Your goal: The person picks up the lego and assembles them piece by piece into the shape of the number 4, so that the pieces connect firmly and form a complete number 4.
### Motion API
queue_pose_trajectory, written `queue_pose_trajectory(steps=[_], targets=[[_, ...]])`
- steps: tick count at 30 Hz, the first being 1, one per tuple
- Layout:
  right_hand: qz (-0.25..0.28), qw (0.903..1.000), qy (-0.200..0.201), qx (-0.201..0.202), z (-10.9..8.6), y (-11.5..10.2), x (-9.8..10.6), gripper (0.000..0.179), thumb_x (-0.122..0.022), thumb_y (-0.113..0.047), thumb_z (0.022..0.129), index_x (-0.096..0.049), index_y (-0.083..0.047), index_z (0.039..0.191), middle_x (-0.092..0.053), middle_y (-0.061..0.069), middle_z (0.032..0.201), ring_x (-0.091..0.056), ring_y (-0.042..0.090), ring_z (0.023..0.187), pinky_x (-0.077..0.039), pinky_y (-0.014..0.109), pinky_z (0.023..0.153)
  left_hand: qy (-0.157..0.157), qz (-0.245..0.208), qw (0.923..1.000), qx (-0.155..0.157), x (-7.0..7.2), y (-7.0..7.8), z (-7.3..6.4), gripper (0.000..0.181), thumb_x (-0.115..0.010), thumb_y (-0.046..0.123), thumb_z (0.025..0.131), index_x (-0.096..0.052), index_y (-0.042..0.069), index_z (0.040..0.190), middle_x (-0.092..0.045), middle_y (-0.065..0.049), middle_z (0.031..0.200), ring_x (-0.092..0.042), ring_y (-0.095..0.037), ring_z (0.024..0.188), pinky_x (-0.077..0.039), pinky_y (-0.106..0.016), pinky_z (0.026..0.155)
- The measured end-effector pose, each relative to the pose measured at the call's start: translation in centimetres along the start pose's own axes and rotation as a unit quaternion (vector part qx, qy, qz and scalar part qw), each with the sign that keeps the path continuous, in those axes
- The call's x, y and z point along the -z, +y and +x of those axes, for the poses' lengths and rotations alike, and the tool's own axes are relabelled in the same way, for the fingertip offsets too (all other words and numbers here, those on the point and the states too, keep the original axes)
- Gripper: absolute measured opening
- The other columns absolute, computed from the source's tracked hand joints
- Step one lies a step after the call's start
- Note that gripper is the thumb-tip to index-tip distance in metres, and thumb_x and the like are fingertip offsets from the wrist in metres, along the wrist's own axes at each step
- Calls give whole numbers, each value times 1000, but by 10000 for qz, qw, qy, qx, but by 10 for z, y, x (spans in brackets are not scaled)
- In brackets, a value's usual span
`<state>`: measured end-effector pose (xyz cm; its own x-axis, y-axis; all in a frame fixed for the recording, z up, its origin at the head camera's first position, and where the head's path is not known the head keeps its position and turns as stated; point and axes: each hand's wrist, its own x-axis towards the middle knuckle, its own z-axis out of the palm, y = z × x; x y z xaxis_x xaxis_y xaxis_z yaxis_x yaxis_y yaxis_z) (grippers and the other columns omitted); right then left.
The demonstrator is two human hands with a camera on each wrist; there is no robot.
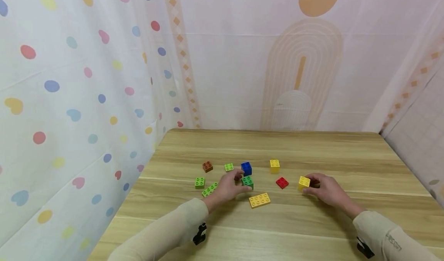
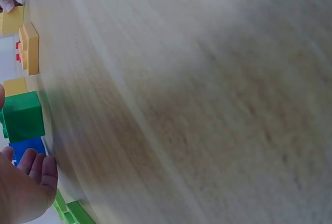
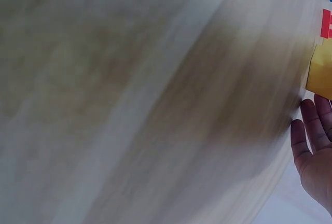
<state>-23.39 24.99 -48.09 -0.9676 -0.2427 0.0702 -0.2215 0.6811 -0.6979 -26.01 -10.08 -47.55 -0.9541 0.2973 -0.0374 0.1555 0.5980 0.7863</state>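
Observation:
My left hand (image 1: 229, 186) is around a tall green brick (image 1: 248, 182), its thumb near the front and its fingers behind; in the left wrist view a gap shows between these fingers (image 2: 36, 169) and the green brick. A blue brick (image 1: 246, 168) stands right behind the green one. My right hand (image 1: 326, 189) holds a tall yellow brick (image 1: 303, 182) between thumb and fingers at its right side. In the right wrist view fingertips reach this yellow brick (image 3: 321, 71), with the thumb hidden. A flat red brick (image 1: 282, 182) lies between the hands.
A long yellow-orange brick (image 1: 259, 200) lies in front of the green one. Another tall yellow brick (image 1: 274, 166) stands farther back. Around my left hand are a brown brick (image 1: 207, 166), two small lime bricks and a long lime brick (image 1: 209, 189). Curtains border the wooden table (image 1: 312, 145).

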Motion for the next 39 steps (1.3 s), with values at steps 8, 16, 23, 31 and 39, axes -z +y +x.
queue_pose_trajectory(steps=[8, 16, 23, 31, 39], targets=[[23, 10000, -37, -69, 6, -9, -1, 43, -75, -24, 90, -64, 3, 121, -67, 12, 108, -64, 29, 99, -54, 44, 81, 15, 41, 9997, -251, -3, 0, 0, 42, -79, 24, 87, -61, 7, 120, -62, -4, 114, -57, -20, 106, -48, -41, 92], [185, 9998, -36, -69, 15, -21, -4, 41, -74, -23, 91, -64, 1, 123, -67, 12, 110, -62, 31, 102, -54, 44, 82, 34, 104, 9996, -250, -1, -1, 1, 31, -75, 20, 90, -63, 8, 115, -63, 0, 106, -58, -16, 97, -50, -36, 84], [366, 9991, -175, -154, 20, -32, -12, 42, -74, -23, 91, -63, 1, 124, -66, 13, 113, -62, 31, 105, -52, 46, 86, 84, 94, 9999, -92, 0, -3, 4, 32, -77, 20, 89, -63, 8, 115, -63, 0, 103, -57, -14, 94, -50, -32, 80], [471, 9986, -247, -29, 25, -37, -19, 39, -75, -23, 90, -65, -1, 122, -67, 9, 111, -62, 28, 105, -52, 47, 87, 126, -59, 9998, -133, 5, 3, 5, 32, -77, 18, 89, -63, 7, 115, -64, -1, 103, -59, -16, 96, -51, -34, 81], [644, 9971, -249, 308, 31, -47, -32, 33, -76, -17, 89, -68, -2, 117, -68, 4, 104, -62, 23, 100, -52, 42, 84, 115, -110, 9997, -199, 9, 5, 8, 31, -75, 22, 91, -63, 9, 116, -65, -2, 108, -60, -18, 101, -51, -38, 85]])
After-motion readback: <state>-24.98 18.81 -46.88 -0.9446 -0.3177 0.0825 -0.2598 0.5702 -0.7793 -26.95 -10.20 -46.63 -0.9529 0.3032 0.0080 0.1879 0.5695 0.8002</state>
